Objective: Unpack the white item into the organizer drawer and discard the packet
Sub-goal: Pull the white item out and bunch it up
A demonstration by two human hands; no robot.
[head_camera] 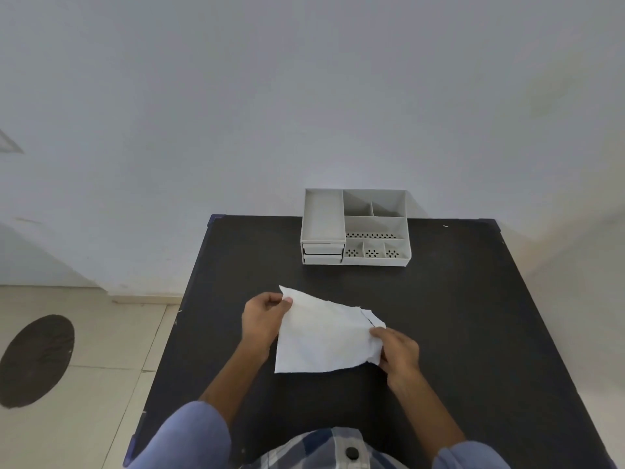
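A white sheet-like item [321,336], thin and slightly crumpled, is held above the black table [473,333] between both hands. My left hand [265,314] pinches its upper left corner. My right hand [397,353] grips its right edge, where a second white layer sticks out. I cannot tell packet from contents. The grey organizer [355,228] stands at the table's far edge, with two shut drawers [323,253] at its lower left and open compartments on top.
The table's left edge runs along a tiled floor with a dark round mat [37,360]. A pale wall rises right behind the organizer. My plaid shirt [331,448] fills the bottom of the view.
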